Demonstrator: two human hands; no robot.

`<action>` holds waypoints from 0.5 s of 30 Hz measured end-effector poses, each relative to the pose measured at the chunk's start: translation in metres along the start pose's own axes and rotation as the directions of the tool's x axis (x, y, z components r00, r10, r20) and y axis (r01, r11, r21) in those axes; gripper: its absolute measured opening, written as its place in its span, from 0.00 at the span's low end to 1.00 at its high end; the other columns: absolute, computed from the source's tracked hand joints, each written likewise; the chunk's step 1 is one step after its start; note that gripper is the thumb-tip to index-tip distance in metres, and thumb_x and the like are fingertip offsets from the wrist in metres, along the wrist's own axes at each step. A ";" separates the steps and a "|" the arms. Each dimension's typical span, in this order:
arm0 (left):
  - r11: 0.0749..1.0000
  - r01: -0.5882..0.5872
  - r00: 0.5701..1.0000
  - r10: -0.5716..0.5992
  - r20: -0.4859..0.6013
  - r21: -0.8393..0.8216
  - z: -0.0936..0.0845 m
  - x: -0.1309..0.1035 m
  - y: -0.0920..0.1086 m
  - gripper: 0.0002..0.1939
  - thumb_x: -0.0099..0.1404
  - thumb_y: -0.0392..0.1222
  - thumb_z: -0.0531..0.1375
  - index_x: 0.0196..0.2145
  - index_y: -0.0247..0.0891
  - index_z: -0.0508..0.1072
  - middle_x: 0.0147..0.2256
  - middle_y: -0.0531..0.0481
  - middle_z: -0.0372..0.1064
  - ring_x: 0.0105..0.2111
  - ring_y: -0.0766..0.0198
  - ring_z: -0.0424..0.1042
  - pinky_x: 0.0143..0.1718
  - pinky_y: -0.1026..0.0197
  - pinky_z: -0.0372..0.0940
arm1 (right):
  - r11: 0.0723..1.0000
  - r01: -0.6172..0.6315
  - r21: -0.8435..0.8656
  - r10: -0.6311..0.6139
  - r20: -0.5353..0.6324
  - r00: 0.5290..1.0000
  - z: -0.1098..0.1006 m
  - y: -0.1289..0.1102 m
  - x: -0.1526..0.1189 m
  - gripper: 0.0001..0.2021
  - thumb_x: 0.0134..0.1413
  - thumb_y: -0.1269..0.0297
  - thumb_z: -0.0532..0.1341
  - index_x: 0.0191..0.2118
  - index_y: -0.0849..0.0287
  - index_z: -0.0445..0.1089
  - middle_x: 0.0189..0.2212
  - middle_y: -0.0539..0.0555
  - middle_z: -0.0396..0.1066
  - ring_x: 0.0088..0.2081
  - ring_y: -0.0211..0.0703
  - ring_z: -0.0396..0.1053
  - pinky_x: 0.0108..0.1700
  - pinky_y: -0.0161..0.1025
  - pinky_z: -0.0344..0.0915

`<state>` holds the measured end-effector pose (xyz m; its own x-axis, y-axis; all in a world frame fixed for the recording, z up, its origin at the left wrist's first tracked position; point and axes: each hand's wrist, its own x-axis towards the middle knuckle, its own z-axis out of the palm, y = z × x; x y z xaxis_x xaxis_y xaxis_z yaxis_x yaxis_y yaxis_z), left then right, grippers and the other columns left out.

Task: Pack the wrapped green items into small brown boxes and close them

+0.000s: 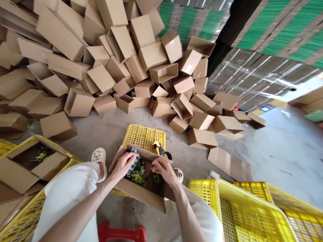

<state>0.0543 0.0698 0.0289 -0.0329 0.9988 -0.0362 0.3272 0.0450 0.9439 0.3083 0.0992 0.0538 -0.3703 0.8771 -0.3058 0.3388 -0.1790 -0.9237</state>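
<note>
An open cardboard box [145, 195] stands between my knees on an upturned yellow crate [141, 136]. Inside it lie dark items with a yellow-green camouflage-like pattern [138, 175], their kind unclear. My left hand [124, 164] is over the box's left part, its fingers closed on a shiny plastic-wrapped bundle [133, 163] of dark patterned stuff. Above the box's right part is my right hand [163, 169], fingers curled and pressed together; whatever is in them is hidden. A yellow and black tape dispenser [161, 150] rests on the crate just beyond the box's far flap.
A large heap of cardboard boxes [101, 79] fills the far side. At left, another open box [32, 164] with patterned items sits in a yellow crate [27, 215]. Yellow crates [252, 208] stand at right. A red stool [122, 232] is below; strapped cardboard stacks [254, 75] rise at back right.
</note>
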 end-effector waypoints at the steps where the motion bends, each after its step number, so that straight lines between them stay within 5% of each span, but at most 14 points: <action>1: 1.000 0.000 1.000 0.000 -0.002 0.001 0.000 0.000 0.000 0.19 0.76 0.56 0.55 0.49 0.45 0.82 0.52 0.47 0.82 0.55 0.54 0.78 0.63 0.53 0.69 | 0.999 0.017 -0.033 -0.016 0.014 1.000 0.000 -0.001 -0.001 0.16 0.65 0.47 0.61 0.45 0.54 0.76 0.37 0.53 0.81 0.41 0.49 0.78 0.47 0.43 0.73; 4: 1.000 -0.006 1.000 0.006 -0.009 0.002 0.000 0.001 0.000 0.19 0.76 0.56 0.55 0.49 0.45 0.81 0.52 0.47 0.82 0.55 0.54 0.78 0.63 0.53 0.69 | 0.984 0.129 -0.125 -0.107 0.167 0.980 0.021 0.000 -0.005 0.20 0.55 0.51 0.71 0.51 0.52 0.78 0.51 0.55 0.81 0.49 0.52 0.77 0.53 0.44 0.70; 6: 1.000 -0.008 1.000 0.008 -0.013 0.001 0.001 0.001 0.000 0.20 0.76 0.56 0.55 0.49 0.44 0.81 0.52 0.46 0.82 0.55 0.54 0.79 0.62 0.53 0.69 | 0.972 0.198 -0.128 -0.166 0.224 0.960 0.040 0.002 -0.005 0.13 0.62 0.52 0.65 0.42 0.53 0.80 0.46 0.54 0.82 0.47 0.50 0.76 0.54 0.43 0.68; 9: 1.000 -0.009 1.000 0.009 -0.024 -0.001 0.002 0.001 0.001 0.20 0.76 0.56 0.55 0.49 0.43 0.81 0.52 0.45 0.82 0.55 0.53 0.78 0.62 0.53 0.68 | 0.986 0.107 -0.125 -0.093 0.112 0.989 0.043 0.004 -0.002 0.15 0.65 0.51 0.60 0.34 0.55 0.76 0.32 0.51 0.78 0.36 0.45 0.73 0.43 0.40 0.67; 13: 1.000 -0.001 1.000 0.001 -0.025 -0.012 0.001 0.001 0.003 0.20 0.76 0.56 0.55 0.49 0.43 0.81 0.52 0.45 0.82 0.55 0.53 0.78 0.62 0.53 0.68 | 1.000 -0.020 0.012 0.021 -0.139 0.990 0.011 0.001 0.001 0.18 0.66 0.50 0.56 0.28 0.53 0.70 0.26 0.50 0.73 0.33 0.46 0.71 0.39 0.39 0.67; 15: 1.000 0.000 1.000 0.000 -0.023 -0.014 0.000 0.001 0.004 0.20 0.76 0.56 0.55 0.49 0.43 0.81 0.52 0.45 0.82 0.55 0.54 0.78 0.62 0.54 0.68 | 0.997 -0.057 -0.058 0.048 -0.152 0.987 0.002 0.000 0.001 0.17 0.66 0.50 0.55 0.30 0.53 0.72 0.25 0.51 0.73 0.32 0.47 0.73 0.39 0.41 0.68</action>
<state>0.0556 0.0709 0.0326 -0.0547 0.9981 -0.0285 0.3138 0.0443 0.9485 0.3058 0.0993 0.0525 -0.2181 0.9250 -0.3110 0.4087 -0.2028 -0.8898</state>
